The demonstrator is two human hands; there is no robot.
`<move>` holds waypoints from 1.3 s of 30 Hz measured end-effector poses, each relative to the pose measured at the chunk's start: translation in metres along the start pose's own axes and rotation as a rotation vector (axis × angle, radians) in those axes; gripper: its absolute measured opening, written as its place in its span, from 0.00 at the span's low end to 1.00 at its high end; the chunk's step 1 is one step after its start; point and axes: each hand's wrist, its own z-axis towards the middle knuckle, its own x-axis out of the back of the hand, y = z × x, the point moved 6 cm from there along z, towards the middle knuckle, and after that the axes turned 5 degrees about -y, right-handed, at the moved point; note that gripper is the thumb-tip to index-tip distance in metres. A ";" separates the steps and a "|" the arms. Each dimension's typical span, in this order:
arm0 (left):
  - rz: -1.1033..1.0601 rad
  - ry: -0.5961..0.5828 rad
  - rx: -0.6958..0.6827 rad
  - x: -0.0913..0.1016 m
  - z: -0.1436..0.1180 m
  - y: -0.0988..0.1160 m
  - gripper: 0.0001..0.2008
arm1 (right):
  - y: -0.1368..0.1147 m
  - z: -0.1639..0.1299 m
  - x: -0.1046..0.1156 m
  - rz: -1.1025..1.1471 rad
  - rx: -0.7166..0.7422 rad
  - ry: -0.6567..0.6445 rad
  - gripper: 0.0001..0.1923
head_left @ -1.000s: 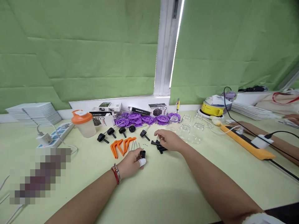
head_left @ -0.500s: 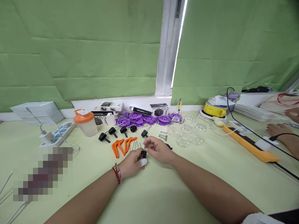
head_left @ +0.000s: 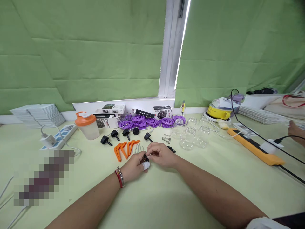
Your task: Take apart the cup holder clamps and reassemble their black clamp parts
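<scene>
A small black cylindrical part (head_left: 146,157) is gripped between the thumb and fingers of my left hand (head_left: 134,167), whose thumb has a white wrap. My right hand (head_left: 162,154) is closed in a pinch at the top of this part, fingertips touching it; anything between them is hidden. Just beyond my hands lie thin metal rods (head_left: 137,148), orange angled pieces (head_left: 127,148) and a black knob with a stem (head_left: 148,136). Several coil springs (head_left: 166,138) rest behind my right hand, and small black pieces (head_left: 171,149) show beside it.
Purple wheel-shaped parts (head_left: 139,120) and cup holder boxes (head_left: 163,113) line the back. Clear plastic cups (head_left: 190,133) stand right of the springs. An orange-lidded shaker (head_left: 88,127) and a white power strip (head_left: 62,135) are left; an orange power strip (head_left: 254,148) and another person's hand (head_left: 295,131) are right.
My right fingers have come down onto the top of the black part; a thin piece visible there before is now hidden. The other person's hand at right has drawn back.
</scene>
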 end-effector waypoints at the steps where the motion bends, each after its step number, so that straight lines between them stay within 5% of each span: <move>1: 0.000 0.000 0.002 0.000 0.000 0.000 0.06 | 0.000 0.000 0.000 0.002 -0.004 -0.001 0.06; 11: -0.070 -0.007 0.014 -0.001 0.000 0.002 0.07 | 0.020 0.000 -0.005 0.017 -0.110 0.043 0.04; 19: 0.011 0.278 -0.115 0.033 -0.011 0.011 0.09 | 0.040 -0.006 -0.032 0.354 -0.525 -0.048 0.04; 26: 0.377 0.011 -0.089 0.026 -0.012 0.005 0.09 | 0.048 -0.004 -0.052 0.360 -0.524 -0.054 0.05; 35: 0.541 -0.024 -0.027 0.020 -0.012 0.015 0.10 | 0.055 -0.005 -0.052 0.230 -0.521 -0.067 0.02; 39: 0.594 -0.024 -0.039 0.019 -0.012 0.014 0.07 | 0.042 -0.003 -0.024 -0.008 -0.470 -0.125 0.03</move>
